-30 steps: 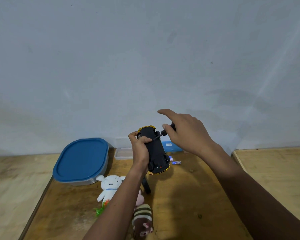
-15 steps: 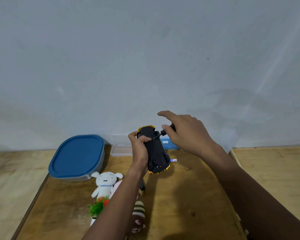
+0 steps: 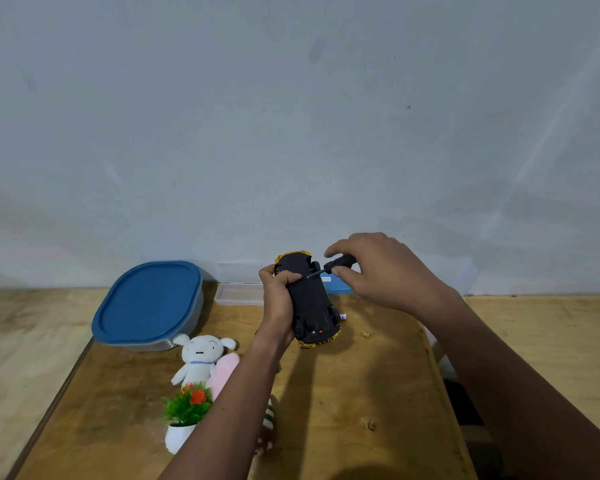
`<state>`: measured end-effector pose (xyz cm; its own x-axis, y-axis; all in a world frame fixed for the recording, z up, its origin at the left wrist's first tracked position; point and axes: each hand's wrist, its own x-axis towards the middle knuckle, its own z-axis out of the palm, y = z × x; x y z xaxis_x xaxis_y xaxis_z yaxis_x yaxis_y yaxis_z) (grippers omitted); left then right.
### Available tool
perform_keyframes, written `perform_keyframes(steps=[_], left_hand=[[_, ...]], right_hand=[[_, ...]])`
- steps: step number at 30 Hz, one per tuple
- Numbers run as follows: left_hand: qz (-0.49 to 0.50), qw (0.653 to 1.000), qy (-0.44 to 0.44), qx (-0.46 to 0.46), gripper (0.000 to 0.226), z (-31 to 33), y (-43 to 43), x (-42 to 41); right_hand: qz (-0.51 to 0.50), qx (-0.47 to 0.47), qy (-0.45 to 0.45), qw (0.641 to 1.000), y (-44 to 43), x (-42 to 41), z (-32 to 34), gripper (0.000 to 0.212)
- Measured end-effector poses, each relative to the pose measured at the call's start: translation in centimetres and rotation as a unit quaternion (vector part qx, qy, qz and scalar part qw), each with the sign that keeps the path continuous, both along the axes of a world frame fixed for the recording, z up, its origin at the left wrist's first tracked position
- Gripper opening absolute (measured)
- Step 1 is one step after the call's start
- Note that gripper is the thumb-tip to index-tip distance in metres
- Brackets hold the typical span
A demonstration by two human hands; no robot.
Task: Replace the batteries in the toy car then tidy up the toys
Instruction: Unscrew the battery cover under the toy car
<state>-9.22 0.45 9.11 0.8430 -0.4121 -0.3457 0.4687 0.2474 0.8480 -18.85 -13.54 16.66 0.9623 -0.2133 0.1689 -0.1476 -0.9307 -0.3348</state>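
Observation:
My left hand (image 3: pixel 278 306) grips a yellow toy car (image 3: pixel 310 301) turned so its black underside faces me, held above the wooden table (image 3: pixel 361 393). My right hand (image 3: pixel 378 271) pinches the black handle of a small screwdriver (image 3: pixel 336 265), whose tip touches the car's underside near its upper end. A small battery (image 3: pixel 342 316) peeks out on the table just right of the car. A white plush dog (image 3: pixel 200 358) and a pink plush (image 3: pixel 224 374) lie left of my forearm; a striped plush (image 3: pixel 269 415) is mostly hidden under it.
A grey container with a blue lid (image 3: pixel 149 303) stands at the back left. A clear shallow tray (image 3: pixel 239 293) and a blue box (image 3: pixel 338 287) sit against the wall. A small potted plant (image 3: pixel 186 420) stands near the front left. Crumbs dot the table.
My view has tipped down, so the potted plant now shows fully. Both hands stay on the car and the screwdriver in nearly the same pose; my right index finger has lowered.

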Motion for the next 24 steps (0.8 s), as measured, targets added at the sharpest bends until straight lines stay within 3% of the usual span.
perform_keyframes(steps=[6, 12, 16, 21, 24], left_hand=[[-0.035, 0.999, -0.023, 0.03, 0.032, -0.7, -0.2, -0.5], [-0.109, 0.993, -0.043, 0.032, 0.039, -1.7, 0.0, -0.8], [-0.126, 0.992, -0.016, 0.018, 0.039, -2.4, -0.1, -0.9], [-0.148, 0.988, -0.02, 0.031, 0.035, -3.7, -0.4, -1.3], [-0.156, 0.987, -0.032, 0.033, 0.035, -4.2, -0.4, -1.4]], right_hand=[[-0.016, 0.004, 0.055, 0.998, -2.0, -0.9, -0.7, 0.019], [-0.043, 0.173, 0.089, 0.98, -3.7, -1.4, -2.5, 0.01], [-0.088, 0.33, 0.042, 0.939, -3.4, -1.4, -4.4, 0.013], [-0.094, 0.369, -0.062, 0.922, -1.1, -0.5, -7.3, 0.016], [-0.085, 0.36, -0.066, 0.927, -0.7, -0.1, -8.5, 0.017]])
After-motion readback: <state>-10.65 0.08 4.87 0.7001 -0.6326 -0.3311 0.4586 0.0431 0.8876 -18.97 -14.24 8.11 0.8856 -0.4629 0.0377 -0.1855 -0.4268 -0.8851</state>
